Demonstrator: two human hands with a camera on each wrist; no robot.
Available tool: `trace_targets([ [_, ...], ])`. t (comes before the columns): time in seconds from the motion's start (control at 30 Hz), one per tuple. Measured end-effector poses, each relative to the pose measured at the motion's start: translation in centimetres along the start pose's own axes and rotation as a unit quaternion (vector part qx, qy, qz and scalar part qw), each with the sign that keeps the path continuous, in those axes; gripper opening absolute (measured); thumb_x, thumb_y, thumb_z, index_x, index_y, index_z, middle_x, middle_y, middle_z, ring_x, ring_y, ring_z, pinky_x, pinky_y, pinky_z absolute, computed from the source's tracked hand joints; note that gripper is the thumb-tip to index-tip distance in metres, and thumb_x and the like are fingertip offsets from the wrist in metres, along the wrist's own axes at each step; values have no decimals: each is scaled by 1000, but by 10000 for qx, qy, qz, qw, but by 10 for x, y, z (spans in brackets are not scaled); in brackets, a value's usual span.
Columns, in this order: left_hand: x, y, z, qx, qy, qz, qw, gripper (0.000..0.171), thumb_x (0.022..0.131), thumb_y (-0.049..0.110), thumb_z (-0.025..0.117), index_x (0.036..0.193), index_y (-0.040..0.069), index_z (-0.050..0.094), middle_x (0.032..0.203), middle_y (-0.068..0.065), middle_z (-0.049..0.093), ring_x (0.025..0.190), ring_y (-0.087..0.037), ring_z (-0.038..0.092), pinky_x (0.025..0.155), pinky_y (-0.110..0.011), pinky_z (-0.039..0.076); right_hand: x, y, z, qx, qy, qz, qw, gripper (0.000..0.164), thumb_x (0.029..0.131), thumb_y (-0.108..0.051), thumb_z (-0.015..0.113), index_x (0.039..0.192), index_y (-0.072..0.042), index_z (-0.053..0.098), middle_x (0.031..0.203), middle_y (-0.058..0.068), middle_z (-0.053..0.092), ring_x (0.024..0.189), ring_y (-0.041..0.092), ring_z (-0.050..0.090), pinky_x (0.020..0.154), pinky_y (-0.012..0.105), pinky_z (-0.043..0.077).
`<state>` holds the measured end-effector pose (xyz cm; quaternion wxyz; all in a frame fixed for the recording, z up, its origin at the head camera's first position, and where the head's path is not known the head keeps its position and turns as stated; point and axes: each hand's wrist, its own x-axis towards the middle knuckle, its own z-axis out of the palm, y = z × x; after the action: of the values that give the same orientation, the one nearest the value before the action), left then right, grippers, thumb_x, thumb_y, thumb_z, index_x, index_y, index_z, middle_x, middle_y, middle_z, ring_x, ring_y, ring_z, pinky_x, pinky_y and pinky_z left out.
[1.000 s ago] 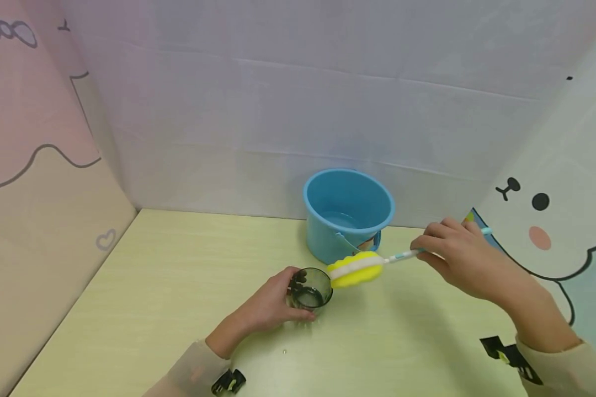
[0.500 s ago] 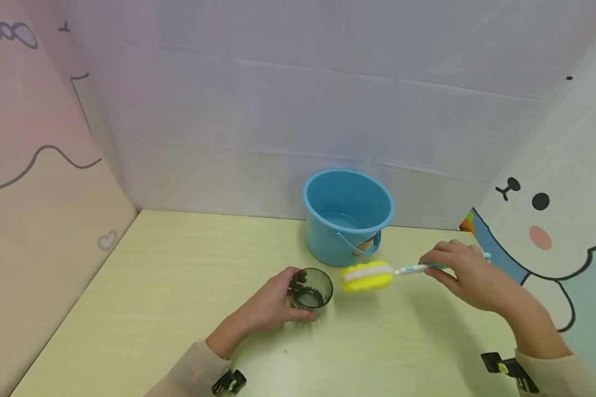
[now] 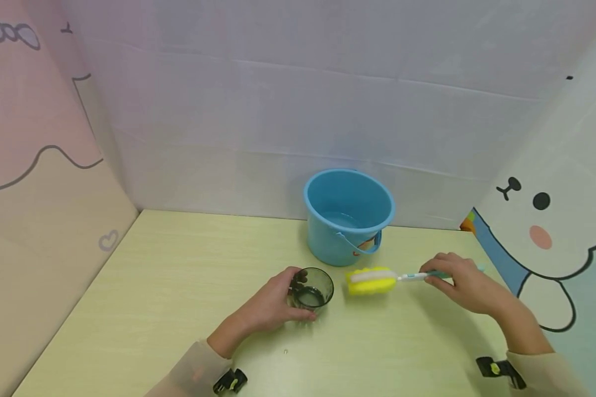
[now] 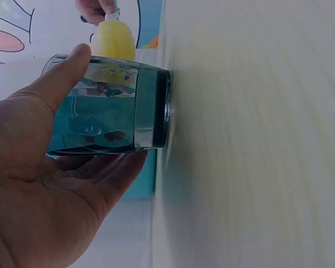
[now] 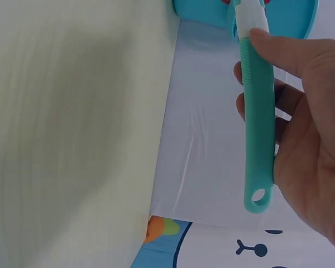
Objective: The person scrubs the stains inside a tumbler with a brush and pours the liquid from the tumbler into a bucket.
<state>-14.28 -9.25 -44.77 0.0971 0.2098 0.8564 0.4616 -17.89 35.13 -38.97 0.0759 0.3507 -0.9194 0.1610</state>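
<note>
A dark tinted glass cup (image 3: 319, 288) stands upright on the table, and my left hand (image 3: 273, 303) grips it from the left side. In the left wrist view the thumb lies along one side of the cup (image 4: 100, 111), with fingers round the other. My right hand (image 3: 469, 284) holds a sponge cup brush (image 3: 372, 280) by its handle. Its yellow and white sponge head points left, to the right of the cup and apart from it. The right wrist view shows the thumb and fingers pinching the teal handle (image 5: 259, 123), which has a hole at its end.
Behind the cup and brush stands a light blue bucket (image 3: 323, 242) with its handle hanging down in front. The pale wooden table (image 3: 179, 264) meets a white cloth wall (image 3: 258, 110) at the back. Printed panels stand at left and right.
The brush has moved right and down, away from the cup's rim, toward the table. My right hand has lowered with it. The left hand and the cup stay where they were.
</note>
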Motion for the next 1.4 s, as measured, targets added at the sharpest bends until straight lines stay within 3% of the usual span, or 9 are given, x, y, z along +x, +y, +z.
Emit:
trace_targets([
  [0.47, 2, -1, 1, 24, -44, -90, 9999, 93, 78, 39, 97, 149, 4, 48, 139, -11, 62, 128, -28, 60, 110, -49, 48, -9, 16, 17, 424, -401, 597, 9965, 18, 100, -10, 75, 111, -24, 75, 104, -16, 64, 87, 2, 51, 68, 31, 48],
  [1.0, 3, -2, 1, 56, -47, -102, 9999, 93, 78, 40, 97, 149, 5, 48, 140, -10, 61, 129, -27, 59, 110, -49, 49, -10, 28, 28, 842, -504, 421, 9943, 21, 98, -5, 76, 110, -22, 73, 101, -13, 65, 85, 2, 50, 67, 31, 48],
  [1.13, 2, -1, 1, 48, -54, -112, 9999, 92, 79, 40, 97, 149, 6, 48, 140, -9, 61, 130, -27, 58, 111, -49, 48, -10, 31, 32, 867, -696, 551, 9923, 18, 98, -6, 76, 110, -20, 74, 99, -9, 66, 85, 2, 52, 69, 32, 50],
  [1.4, 1, 0, 0, 86, -57, -119, 9999, 92, 79, 38, 97, 150, 8, 48, 141, -6, 61, 130, -25, 58, 111, -47, 49, -7, 30, 35, 745, -1041, 853, 9881, 17, 97, -9, 78, 110, -20, 75, 103, -14, 66, 90, 5, 57, 76, 33, 55],
])
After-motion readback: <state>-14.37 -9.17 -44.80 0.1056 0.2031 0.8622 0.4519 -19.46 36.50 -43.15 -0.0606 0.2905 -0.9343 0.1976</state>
